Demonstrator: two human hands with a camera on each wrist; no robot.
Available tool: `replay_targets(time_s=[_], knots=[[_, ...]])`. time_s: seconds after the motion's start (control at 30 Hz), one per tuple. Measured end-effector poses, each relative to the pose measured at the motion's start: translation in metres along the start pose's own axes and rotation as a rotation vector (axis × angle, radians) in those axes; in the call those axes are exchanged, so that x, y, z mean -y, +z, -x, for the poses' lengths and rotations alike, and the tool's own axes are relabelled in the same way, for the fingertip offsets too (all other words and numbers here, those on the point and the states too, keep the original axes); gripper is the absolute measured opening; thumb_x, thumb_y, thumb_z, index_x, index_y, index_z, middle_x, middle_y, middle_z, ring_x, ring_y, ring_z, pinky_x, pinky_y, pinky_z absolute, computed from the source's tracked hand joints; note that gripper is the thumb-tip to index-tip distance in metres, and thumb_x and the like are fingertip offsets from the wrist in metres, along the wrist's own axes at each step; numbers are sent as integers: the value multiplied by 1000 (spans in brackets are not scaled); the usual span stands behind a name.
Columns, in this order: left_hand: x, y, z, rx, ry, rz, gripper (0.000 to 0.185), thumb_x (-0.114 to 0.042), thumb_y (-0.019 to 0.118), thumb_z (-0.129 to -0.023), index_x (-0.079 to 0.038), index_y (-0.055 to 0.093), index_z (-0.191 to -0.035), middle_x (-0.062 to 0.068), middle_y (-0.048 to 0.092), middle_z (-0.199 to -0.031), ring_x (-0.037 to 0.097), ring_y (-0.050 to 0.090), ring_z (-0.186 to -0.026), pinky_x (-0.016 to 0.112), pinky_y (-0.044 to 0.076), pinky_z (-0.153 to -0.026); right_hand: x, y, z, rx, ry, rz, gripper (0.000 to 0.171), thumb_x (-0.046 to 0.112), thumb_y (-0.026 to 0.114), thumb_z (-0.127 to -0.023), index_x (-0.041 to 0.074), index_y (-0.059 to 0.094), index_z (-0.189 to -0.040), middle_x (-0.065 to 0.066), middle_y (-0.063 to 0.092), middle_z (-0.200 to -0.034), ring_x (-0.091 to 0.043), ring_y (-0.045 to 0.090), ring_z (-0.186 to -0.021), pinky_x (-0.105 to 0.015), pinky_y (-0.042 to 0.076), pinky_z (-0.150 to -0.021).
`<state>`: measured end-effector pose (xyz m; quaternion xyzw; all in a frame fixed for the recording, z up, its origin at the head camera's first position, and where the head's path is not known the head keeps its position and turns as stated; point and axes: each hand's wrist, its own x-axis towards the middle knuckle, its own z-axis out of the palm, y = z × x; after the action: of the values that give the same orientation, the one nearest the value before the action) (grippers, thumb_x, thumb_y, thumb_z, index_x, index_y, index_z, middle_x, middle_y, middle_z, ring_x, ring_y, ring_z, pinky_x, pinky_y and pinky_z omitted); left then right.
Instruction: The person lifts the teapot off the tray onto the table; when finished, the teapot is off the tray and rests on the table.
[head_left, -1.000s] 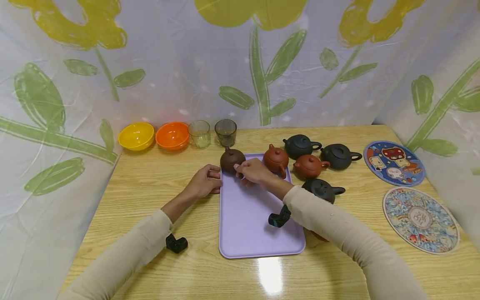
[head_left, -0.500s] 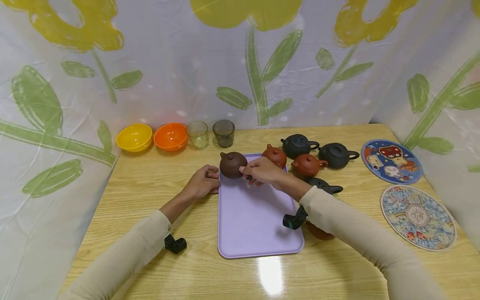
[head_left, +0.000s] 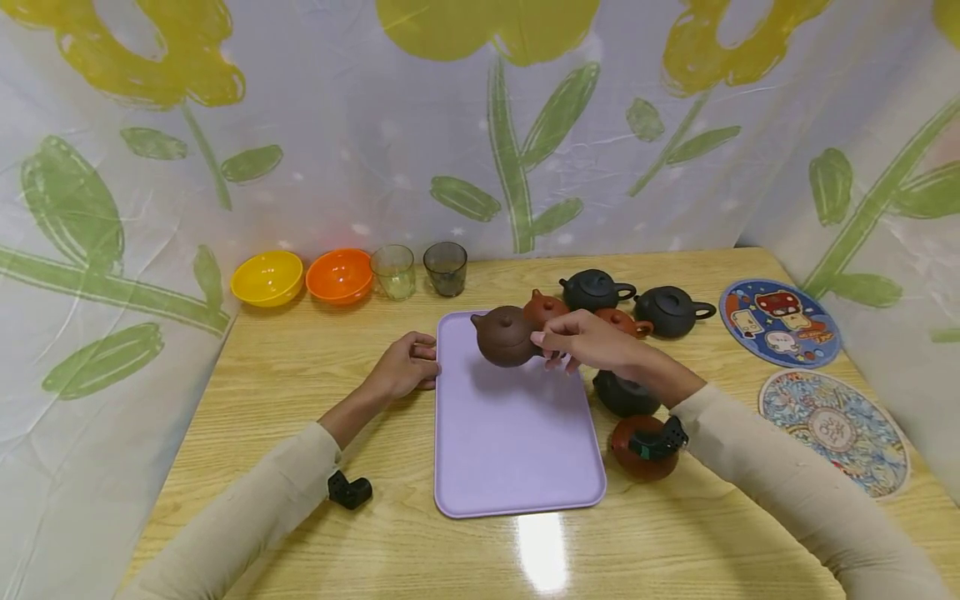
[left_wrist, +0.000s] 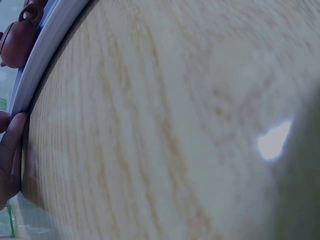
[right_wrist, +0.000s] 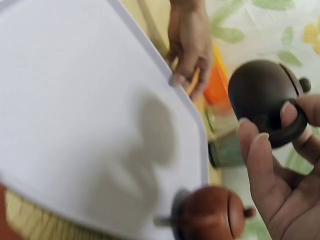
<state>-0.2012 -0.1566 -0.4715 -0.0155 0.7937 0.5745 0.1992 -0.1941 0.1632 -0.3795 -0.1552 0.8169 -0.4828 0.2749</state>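
Observation:
My right hand (head_left: 588,340) pinches the handle of a dark brown teapot (head_left: 504,337), its lid on and its spout toward the left. The teapot hangs above the lilac tray (head_left: 517,450); its shadow falls on the tray in the right wrist view, where fingers (right_wrist: 262,165) and thumb close round the handle. At the tray's left rim, my left hand (head_left: 401,367) rests with relaxed fingers touching the edge; the left wrist view catches only part of those fingers (left_wrist: 14,135). A reddish-brown teapot (head_left: 546,308) sits at the tray's far right corner, partly hidden behind the brown one.
Right of the tray stand black teapots (head_left: 667,312) and reddish-brown ones (head_left: 641,458), some partly covered by my right arm. Along the back left are a yellow bowl (head_left: 267,279), an orange bowl (head_left: 340,277) and two glasses (head_left: 446,271). Two round mats (head_left: 780,321) lie far right.
My right hand has lifted the brown teapot from the tray's far left corner and carried it right and a little nearer. The left hand stays at the tray's rim.

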Motion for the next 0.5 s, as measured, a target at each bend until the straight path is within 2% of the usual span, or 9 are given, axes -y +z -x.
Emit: replay_targets(time_s=[0.1,0.27,0.5], knots=[[0,-1,1,3,2,-1,53,-2,63,-94,0,43,-143,21,51,-128,23,65,-98,32,63,-79,-7,-14,12,6,-14,2,38,37,56,-103,3,66,-88,-11,67,-92,-37,59,-94,-46,58,-77],[1,-2,-1,7,10,-4,53,-3,63,-95,1,42,-143,22,51,-128,23,65,-97,32,63,-78,-16,-33,32,22,-70,9,37,30,54,-104,-2,65,-89,-17,64,-93,-37,62,-94,-42,59,-75],[2,-2,-2,11,3,-7,52,-4,63,-95,0,43,-143,22,51,-128,25,65,-100,33,63,-79,-29,-61,59,60,-143,41,30,22,51,-106,1,70,-95,-14,68,-94,-32,64,-92,-41,59,-73]])
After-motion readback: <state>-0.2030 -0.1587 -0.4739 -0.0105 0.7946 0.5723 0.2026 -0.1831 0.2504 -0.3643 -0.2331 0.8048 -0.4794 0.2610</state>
